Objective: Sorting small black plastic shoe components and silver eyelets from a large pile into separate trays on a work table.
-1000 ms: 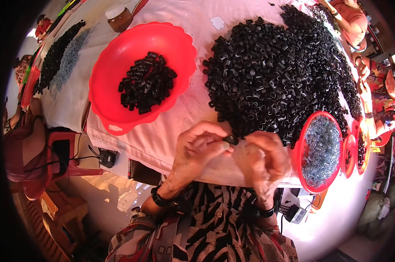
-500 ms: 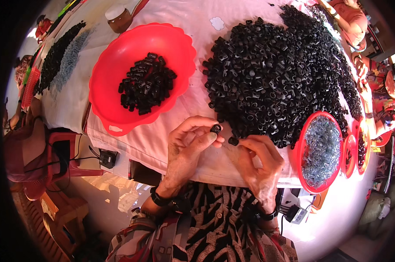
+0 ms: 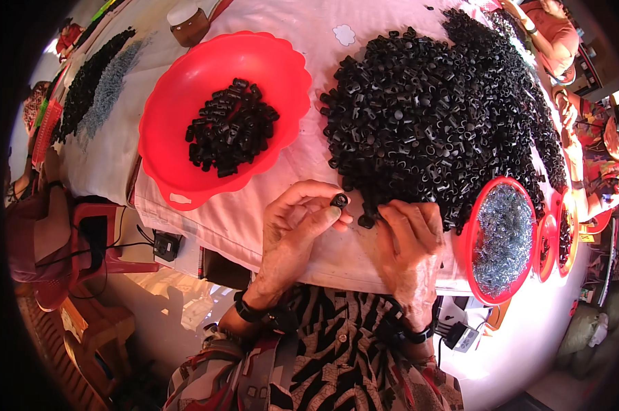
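Between thumb and forefinger, my left hand (image 3: 295, 222) pinches a small hollow black plastic cap (image 3: 339, 201) with its open end showing. My right hand (image 3: 412, 240) is at the near edge of a large heap of similar black plastic caps (image 3: 419, 116). Its fingers are bent and close together, with the tips against the heap; whatever they grip is hidden. One loose black cap (image 3: 366, 222) lies just left of those fingertips. To the far left of my hands, a red scalloped basin (image 3: 169, 130) holds a smaller pile of black pieces.
A red-rimmed tray (image 3: 468, 253) of small clear pieces stands at right, beside smaller red trays (image 3: 546, 257). A brown jar with a white lid (image 3: 188, 26) is at the back. Other people sit right and left. A red chair (image 3: 93, 236) stands left of the pink-covered table (image 3: 241, 219).
My right hand has moved up and slightly right, onto the heap's edge. The black cap near its fingertips is now apart from them. My left hand keeps its cap almost still.
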`<state>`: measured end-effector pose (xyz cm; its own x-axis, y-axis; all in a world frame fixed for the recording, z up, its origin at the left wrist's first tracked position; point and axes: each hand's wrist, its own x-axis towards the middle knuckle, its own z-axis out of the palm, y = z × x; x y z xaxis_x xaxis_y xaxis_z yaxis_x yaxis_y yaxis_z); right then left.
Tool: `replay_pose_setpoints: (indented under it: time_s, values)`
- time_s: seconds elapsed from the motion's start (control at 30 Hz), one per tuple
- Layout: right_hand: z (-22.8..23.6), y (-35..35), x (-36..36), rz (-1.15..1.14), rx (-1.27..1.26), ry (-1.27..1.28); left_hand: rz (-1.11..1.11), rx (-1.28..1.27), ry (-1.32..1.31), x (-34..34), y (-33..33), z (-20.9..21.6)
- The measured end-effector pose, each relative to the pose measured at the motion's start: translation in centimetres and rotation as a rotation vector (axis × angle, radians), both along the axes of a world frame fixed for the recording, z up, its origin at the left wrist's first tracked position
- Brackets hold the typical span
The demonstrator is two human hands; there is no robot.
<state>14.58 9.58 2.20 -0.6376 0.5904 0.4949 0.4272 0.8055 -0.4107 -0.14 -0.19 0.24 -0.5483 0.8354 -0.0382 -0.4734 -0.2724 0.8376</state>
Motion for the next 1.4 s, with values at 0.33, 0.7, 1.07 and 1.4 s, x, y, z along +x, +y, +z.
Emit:
replay_pose_setpoints:
  time_s: [0.33,0.7,1.07,1.4]
  values:
    - [0.7,-0.4,-0.4,0.03,-0.012,0.039,0.059,0.008,-0.005,0.1,0.0,0.0]
    - [1.8,1.6,4.0,-0.278,-0.041,0.198,0.042,-0.02,0.022,-0.1,0.0,0.3]
    - [1.7,1.4,2.9,-0.183,-0.04,0.139,0.019,0.013,0.045,0.0,0.3,0.1]
    - [2.3,1.8,4.4,-0.264,-0.046,0.163,0.017,0.001,0.052,-0.2,0.2,0.2]
